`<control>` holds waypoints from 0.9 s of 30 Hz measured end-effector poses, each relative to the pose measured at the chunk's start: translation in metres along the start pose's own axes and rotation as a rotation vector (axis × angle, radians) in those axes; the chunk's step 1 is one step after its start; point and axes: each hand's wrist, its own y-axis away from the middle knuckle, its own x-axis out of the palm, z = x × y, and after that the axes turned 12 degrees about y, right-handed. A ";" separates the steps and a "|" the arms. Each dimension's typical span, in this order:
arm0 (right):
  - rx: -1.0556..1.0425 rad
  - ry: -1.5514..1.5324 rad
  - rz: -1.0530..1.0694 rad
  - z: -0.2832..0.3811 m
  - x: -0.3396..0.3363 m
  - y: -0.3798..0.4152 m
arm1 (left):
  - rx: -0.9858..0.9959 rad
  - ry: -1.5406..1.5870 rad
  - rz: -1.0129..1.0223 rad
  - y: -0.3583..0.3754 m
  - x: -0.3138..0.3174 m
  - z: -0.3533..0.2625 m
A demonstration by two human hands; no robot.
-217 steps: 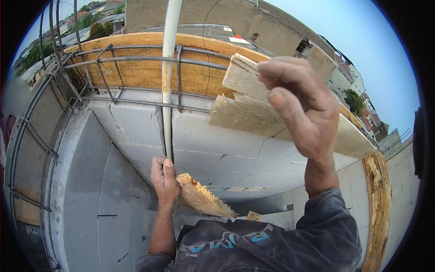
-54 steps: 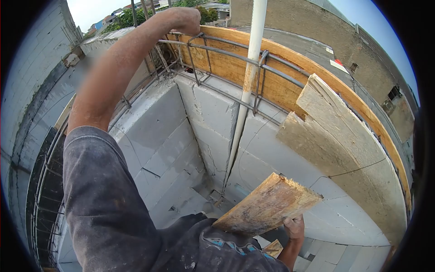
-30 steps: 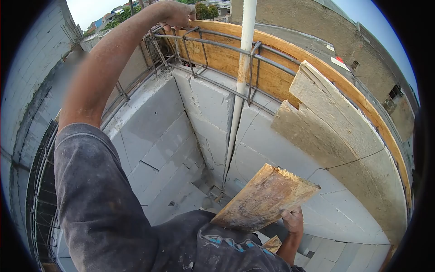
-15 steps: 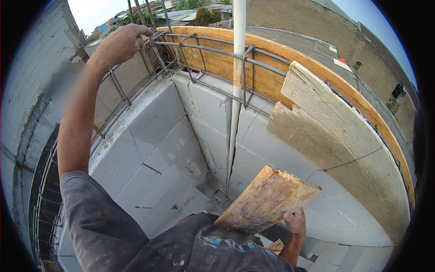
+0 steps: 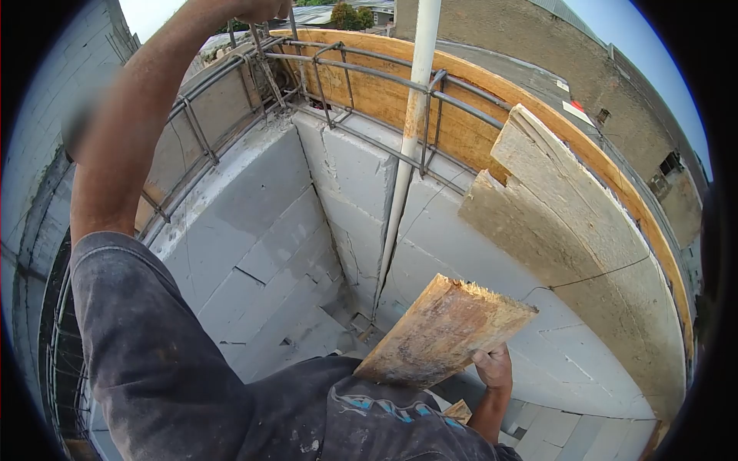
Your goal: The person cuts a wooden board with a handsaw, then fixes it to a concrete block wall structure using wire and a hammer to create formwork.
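My left hand (image 5: 260,9) is at the top edge, partly out of view, with its curled fingers closed at the upright steel rebar (image 5: 293,24) over the wall corner. My right hand (image 5: 494,366), low on the right, grips the edge of a short wooden board (image 5: 446,330), thumb on its near face. The board is tilted, stained, and ragged along its upper end. Its lower end rests against or just in front of my dark shirt (image 5: 307,415). Beneath my left arm runs a rebar cage (image 5: 196,131) along the wall top.
A white pipe (image 5: 415,115) rises by the corner of the pale block walls (image 5: 261,223). Plywood formwork (image 5: 377,81) lines the far side. A broken-edged grey panel (image 5: 569,230) leans on the right, with a thin wire (image 5: 600,274) across it. Deep space drops between the walls.
My left hand has moved up from the corner of the rebar cage to the upright bars. The view has shifted slightly; my right hand still holds the board at much the same tilt.
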 end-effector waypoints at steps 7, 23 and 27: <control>0.010 -0.028 -0.029 -0.007 0.002 0.002 | 0.030 -0.118 -0.035 -0.011 0.012 0.008; -0.033 -0.021 -0.021 -0.005 0.013 -0.004 | -0.099 -0.272 0.284 -0.071 0.016 -0.034; -0.097 0.110 -0.041 0.017 0.020 -0.004 | -0.040 -0.134 0.241 -0.068 0.021 -0.037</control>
